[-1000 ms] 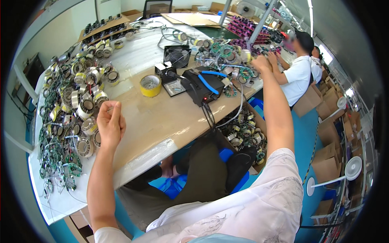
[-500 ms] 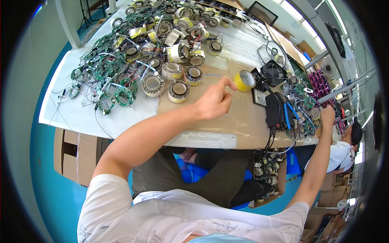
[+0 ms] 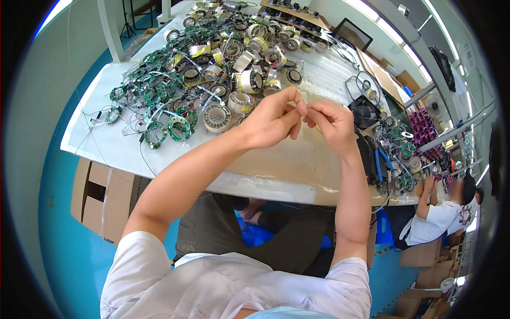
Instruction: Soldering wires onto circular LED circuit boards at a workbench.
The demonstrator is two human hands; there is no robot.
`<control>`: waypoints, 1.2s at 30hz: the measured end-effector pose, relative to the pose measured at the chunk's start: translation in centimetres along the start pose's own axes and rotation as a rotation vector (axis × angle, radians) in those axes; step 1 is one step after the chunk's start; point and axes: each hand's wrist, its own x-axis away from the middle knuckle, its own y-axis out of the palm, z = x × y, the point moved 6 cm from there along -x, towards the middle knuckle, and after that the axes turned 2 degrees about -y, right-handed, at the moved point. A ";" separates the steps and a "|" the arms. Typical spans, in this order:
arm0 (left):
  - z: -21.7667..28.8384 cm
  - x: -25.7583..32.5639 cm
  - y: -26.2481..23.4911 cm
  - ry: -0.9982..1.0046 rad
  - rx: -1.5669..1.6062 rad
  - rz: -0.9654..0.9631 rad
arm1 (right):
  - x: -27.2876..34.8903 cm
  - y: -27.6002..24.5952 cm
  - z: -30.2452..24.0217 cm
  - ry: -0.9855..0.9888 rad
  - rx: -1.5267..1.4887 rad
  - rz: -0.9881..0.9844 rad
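My left hand and my right hand meet above the brown-covered part of the table. Thumb and fingers are pinched together on each, with the fingertips nearly touching. Whatever they hold, if anything, is too small to make out. A sliver of yellow shows beside the right fingers; most of that thing is hidden. Left of my hands lie ring-shaped cores wrapped in pale tape, among them a white-sided ring and another ring. Green ring-shaped circuit boards with wires lie farther left.
A large heap of wrapped rings fills the far left of the table. To the right are a black fan, blue-handled pliers and more circuit boards. A co-worker sits beyond. A cardboard box stands on the floor.
My right hand has come in from the far right to meet my left hand. The yellow tape roll, in plain sight before, is now mostly covered. The view has shifted slightly.
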 end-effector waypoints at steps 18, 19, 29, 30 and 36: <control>-3.9 11.3 -1.4 0.083 -0.890 0.380 | -0.2 8.1 6.0 0.183 0.502 -0.042; -4.2 10.7 -1.4 0.048 -0.987 0.375 | 0.1 6.8 5.1 0.193 0.445 -0.024; 0.7 9.5 -3.4 0.318 -1.032 0.526 | 2.4 2.5 6.2 0.414 0.509 -0.249; 2.1 8.8 -5.2 0.364 -1.097 0.621 | 2.5 2.3 5.7 0.411 0.563 -0.245; 2.9 3.7 -17.9 -0.297 -1.355 0.534 | 2.6 1.7 5.1 0.365 0.604 -0.200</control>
